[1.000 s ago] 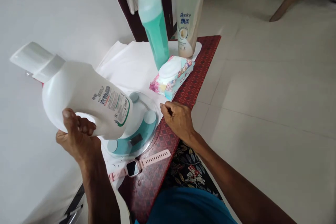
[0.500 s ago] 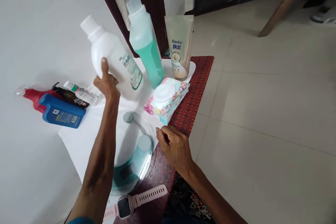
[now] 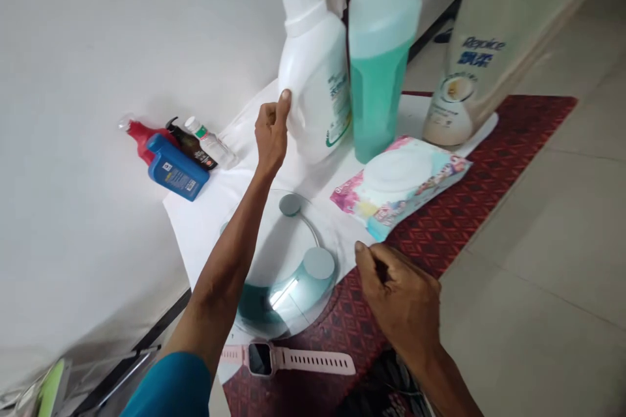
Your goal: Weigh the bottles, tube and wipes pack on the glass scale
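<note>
A white plastic detergent bottle [image 3: 313, 78] stands upright at the back of the table. At its left side is my left hand [image 3: 272, 133], fingers curled and thumb up along the bottle's edge; how far the fingers wrap it is hidden. My right hand [image 3: 398, 290] is closed in a loose fist over the table's right front edge, with nothing visible in it. Just beyond that fist lies a pack of wet wipes [image 3: 398, 179]. Between my arms sits a round glass scale [image 3: 313, 300], partly covered by my left forearm.
A bottle of green liquid [image 3: 379, 91] and a Rejoice tube [image 3: 457, 91] stand at the back right. A blue bottle [image 3: 178, 172], a red bottle [image 3: 141, 140], a dark pump bottle [image 3: 193, 146] and a clear bottle [image 3: 215, 146] lie by the wall. A pink smartwatch [image 3: 260, 358] lies in front.
The camera view has turned and moved in, so things sit further right and look larger. My left hand has shifted from the bottle's front to its left edge. The right fist stays closed.
</note>
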A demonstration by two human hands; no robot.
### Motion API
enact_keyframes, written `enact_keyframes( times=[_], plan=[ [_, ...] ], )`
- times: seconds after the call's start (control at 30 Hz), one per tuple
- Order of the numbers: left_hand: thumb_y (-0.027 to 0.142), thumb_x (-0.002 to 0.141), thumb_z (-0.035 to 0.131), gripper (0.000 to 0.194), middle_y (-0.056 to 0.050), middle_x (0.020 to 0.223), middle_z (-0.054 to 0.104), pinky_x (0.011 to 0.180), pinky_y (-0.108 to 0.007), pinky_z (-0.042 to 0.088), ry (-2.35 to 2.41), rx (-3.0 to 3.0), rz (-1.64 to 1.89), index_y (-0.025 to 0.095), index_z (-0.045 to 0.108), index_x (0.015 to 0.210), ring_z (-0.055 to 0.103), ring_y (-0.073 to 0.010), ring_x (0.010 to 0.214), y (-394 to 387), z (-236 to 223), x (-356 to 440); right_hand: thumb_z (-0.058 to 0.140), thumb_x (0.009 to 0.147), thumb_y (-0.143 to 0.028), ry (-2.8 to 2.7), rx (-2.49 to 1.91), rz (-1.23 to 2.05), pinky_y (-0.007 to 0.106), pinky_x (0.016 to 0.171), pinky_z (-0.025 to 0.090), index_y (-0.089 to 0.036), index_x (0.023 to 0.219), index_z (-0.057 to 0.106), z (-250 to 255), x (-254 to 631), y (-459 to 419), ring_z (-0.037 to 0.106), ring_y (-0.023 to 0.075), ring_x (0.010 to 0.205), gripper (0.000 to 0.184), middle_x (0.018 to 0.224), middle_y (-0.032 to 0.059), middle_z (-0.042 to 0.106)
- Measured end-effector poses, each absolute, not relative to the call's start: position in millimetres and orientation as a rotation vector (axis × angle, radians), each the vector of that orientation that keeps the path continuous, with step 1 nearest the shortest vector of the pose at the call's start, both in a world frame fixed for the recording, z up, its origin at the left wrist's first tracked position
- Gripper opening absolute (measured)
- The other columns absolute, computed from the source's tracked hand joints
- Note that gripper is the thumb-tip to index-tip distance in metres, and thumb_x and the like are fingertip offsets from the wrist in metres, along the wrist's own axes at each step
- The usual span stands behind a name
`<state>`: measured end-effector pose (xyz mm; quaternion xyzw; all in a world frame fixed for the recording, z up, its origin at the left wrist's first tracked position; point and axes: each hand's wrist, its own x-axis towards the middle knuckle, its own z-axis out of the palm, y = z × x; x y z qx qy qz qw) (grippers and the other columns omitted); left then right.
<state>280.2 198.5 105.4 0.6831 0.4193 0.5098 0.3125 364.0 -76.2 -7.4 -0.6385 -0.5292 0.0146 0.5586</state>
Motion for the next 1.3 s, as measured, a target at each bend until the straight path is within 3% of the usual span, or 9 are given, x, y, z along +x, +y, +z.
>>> enact_keyframes(
  times=[0.1, 0.17, 0.27, 0.37, 0.57, 0.77, 0.93, 1.13, 1.3],
  plan=[
    [0.045, 0.103, 0.076, 0.029, -0.009, 0.103, 0.069, 0.09, -0.04, 0.059, 1.501, 1.94, 1.612, 0.023, 0.057, 0.099, 0.07, -0.0224, 0.096, 189, 111, 211, 0.057, 0.112, -0.033, -1.275, -1.496, 0.001, 0.03, 0.056, 0.034, -0.024, 0.067, 0.046, -7, 364, -76, 0.045, 0.01, 0.047, 0.047, 0.057, -0.0047, 0.054],
    [0.033, 0.101, 0.077, 0.028, -0.012, 0.117, 0.067, 0.102, -0.043, 0.057, 1.707, 1.905, 1.755, 0.021, 0.054, 0.111, 0.068, -0.0243, 0.109, 182, 117, 156, 0.056, 0.112, -0.033, -1.289, -1.499, -0.01, 0.031, 0.055, 0.033, -0.024, 0.067, 0.048, -7, 365, -76, 0.047, 0.01, 0.048, 0.047, 0.059, -0.0039, 0.057],
    [0.024, 0.095, 0.079, 0.047, -0.019, 0.146, 0.052, 0.127, -0.052, 0.039, 2.051, 1.722, 1.946, 0.018, 0.047, 0.129, 0.051, -0.0301, 0.143, 179, 125, 75, 0.056, 0.112, -0.037, -1.302, -1.51, 0.001, 0.031, 0.054, 0.032, -0.024, 0.066, 0.049, -7, 365, -77, 0.046, 0.0099, 0.046, 0.048, 0.058, -0.0037, 0.057],
    [0.028, 0.091, 0.082, 0.059, -0.022, 0.154, 0.046, 0.131, -0.061, 0.032, 2.296, 1.475, 1.888, 0.019, 0.043, 0.135, 0.042, -0.0367, 0.154, 190, 122, 15, 0.056, 0.111, -0.041, -1.291, -1.54, 0.039, 0.032, 0.054, 0.031, -0.024, 0.064, 0.049, -8, 365, -78, 0.042, 0.0106, 0.044, 0.051, 0.052, -0.0049, 0.049],
    [0.037, 0.09, 0.08, 0.042, -0.015, 0.127, 0.066, 0.113, -0.047, 0.055, 2.147, 1.278, 1.716, 0.02, 0.048, 0.112, 0.069, -0.0288, 0.123, 232, 101, -29, 0.057, 0.11, -0.046, -1.244, -1.609, 0.124, 0.032, 0.054, 0.03, -0.025, 0.059, 0.047, -7, 362, -78, 0.033, 0.0107, 0.042, 0.056, 0.044, -0.0077, 0.033],
    [0.026, 0.073, 0.088, 0.044, -0.007, 0.114, 0.073, 0.1, -0.037, 0.062, 1.917, 1.328, 1.668, 0.018, 0.06, 0.106, 0.074, -0.0223, 0.106, 245, 100, -37, 0.058, 0.108, -0.04, -1.219, -1.634, 0.139, 0.032, 0.056, 0.03, -0.025, 0.059, 0.043, -4, 359, -77, 0.031, 0.01, 0.044, 0.053, 0.048, -0.0083, 0.033],
    [0.016, 0.062, 0.094, 0.051, -0.002, 0.099, 0.071, 0.093, -0.04, 0.063, 1.873, 1.27, 1.758, 0.014, 0.064, 0.104, 0.069, -0.0195, 0.092, 234, 96, -26, 0.059, 0.107, -0.039, -1.211, -1.631, 0.161, 0.032, 0.057, 0.029, -0.025, 0.059, 0.043, -4, 359, -77, 0.033, 0.0105, 0.046, 0.052, 0.049, -0.0076, 0.035],
    [0.019, 0.072, 0.085, 0.043, -0.001, 0.101, 0.07, 0.094, -0.04, 0.063, 1.8, 1.21, 1.957, 0.013, 0.061, 0.107, 0.069, -0.019, 0.096, 197, 102, 0, 0.058, 0.103, -0.039, -1.182, -1.621, 0.203, 0.032, 0.055, 0.027, -0.026, 0.059, 0.039, -3, 358, -75, 0.028, 0.0104, 0.046, 0.05, 0.05, -0.0084, 0.026],
    [0.03, 0.066, 0.088, 0.045, -0.005, 0.11, 0.077, 0.102, -0.046, 0.065, 1.476, 1.463, 2.038, 0.016, 0.071, 0.105, 0.075, -0.0249, 0.104, 128, 135, 18, 0.057, 0.102, -0.04, -1.156, -1.623, 0.22, 0.033, 0.056, 0.026, -0.026, 0.059, 0.036, -1, 357, -74, 0.027, 0.011, 0.047, 0.05, 0.05, -0.008, 0.025]
  ],
)
